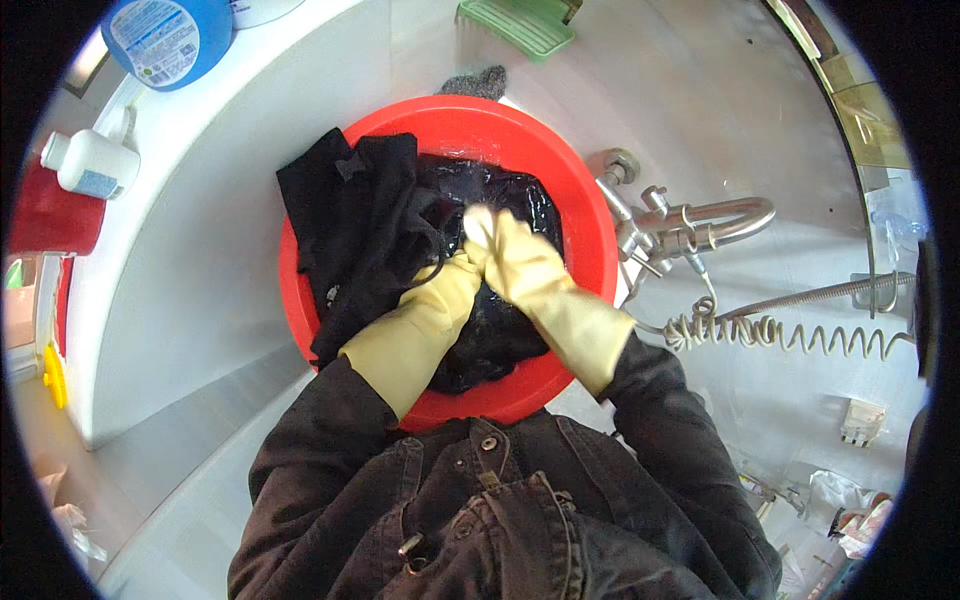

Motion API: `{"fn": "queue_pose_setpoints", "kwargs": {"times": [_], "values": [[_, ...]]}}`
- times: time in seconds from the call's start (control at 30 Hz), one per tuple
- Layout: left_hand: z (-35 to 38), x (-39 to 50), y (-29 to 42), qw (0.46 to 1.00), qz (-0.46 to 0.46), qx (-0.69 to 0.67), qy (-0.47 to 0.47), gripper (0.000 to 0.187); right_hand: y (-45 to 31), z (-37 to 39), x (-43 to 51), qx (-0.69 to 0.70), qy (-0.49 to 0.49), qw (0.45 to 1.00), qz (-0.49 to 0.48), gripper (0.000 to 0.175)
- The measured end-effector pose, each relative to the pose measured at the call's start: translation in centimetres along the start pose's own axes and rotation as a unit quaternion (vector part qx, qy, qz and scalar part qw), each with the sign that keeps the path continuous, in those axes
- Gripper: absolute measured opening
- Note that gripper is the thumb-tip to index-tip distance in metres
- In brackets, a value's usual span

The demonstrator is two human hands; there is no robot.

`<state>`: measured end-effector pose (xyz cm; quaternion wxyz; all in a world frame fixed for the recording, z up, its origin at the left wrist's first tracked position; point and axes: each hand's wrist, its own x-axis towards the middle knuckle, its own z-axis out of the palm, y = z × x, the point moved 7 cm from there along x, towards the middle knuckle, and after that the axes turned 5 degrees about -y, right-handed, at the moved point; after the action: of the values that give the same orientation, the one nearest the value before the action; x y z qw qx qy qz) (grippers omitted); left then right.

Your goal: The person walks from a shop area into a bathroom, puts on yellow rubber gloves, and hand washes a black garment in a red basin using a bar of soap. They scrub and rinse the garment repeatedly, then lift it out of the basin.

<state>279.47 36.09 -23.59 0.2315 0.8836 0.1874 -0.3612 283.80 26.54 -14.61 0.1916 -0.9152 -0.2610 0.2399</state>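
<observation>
Both my hands wear pale yellow rubber gloves and meet over a red plastic basin [589, 195]. My right hand [521, 259] is closed around a small whitish oval piece [478, 223], which looks like a bar of soap but is blurred. Just below it, my left hand [446, 289] is curled into the black garment [360, 202], with a thin black strap looping by its fingers. Part of that garment hangs over the basin's left rim. Wet, shiny black cloth [495, 337] lies in the basin under both hands; its folds hide the bottom.
A metal mixer tap [675, 229] with a coiled hose [750, 334] is on the wall to the right. A green soap dish [521, 26] is on the wall above the basin. On the left ledge stand a white bottle [94, 165] and a blue container [169, 45].
</observation>
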Motion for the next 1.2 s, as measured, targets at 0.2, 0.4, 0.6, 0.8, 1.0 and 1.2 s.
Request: {"fn": "queue_pose_setpoints", "kwargs": {"times": [0.2,0.4,0.6,0.8,1.0,1.2], "values": [[1.7,-3.1,-2.2,0.999,-0.027,-0.007,-0.019,0.065,0.4,-1.8,6.2,-0.04,0.121,0.99,0.066,0.05],[2.1,-4.7,-4.0,0.996,-0.073,-0.036,-0.037,0.073,-0.1,2.0,-1.7,-0.08,0.046,0.985,-0.145,0.046],[2.6,-4.7,-2.8,0.998,-0.051,-0.02,-0.04,0.08,4.0,1.6,5.4,-0.277,0.168,0.937,-0.13,0.032],[2.5,-5.6,-3.6,0.992,-0.098,-0.048,-0.059,0.088,2.6,2.7,3.0,-0.26,0.153,0.945,-0.129,0.024],[3.8,-6.1,-6.2,0.877,-0.424,-0.224,0.02,0.117,-0.5,0.7,-1.0,-0.051,0.092,0.993,-0.053,0.046],[3.6,-5.1,-3.9,0.999,-0.023,-0.025,-0.008,0.094,2.2,-3.0,6.8,-0.198,0.282,0.938,-0.049,0.048]]}}
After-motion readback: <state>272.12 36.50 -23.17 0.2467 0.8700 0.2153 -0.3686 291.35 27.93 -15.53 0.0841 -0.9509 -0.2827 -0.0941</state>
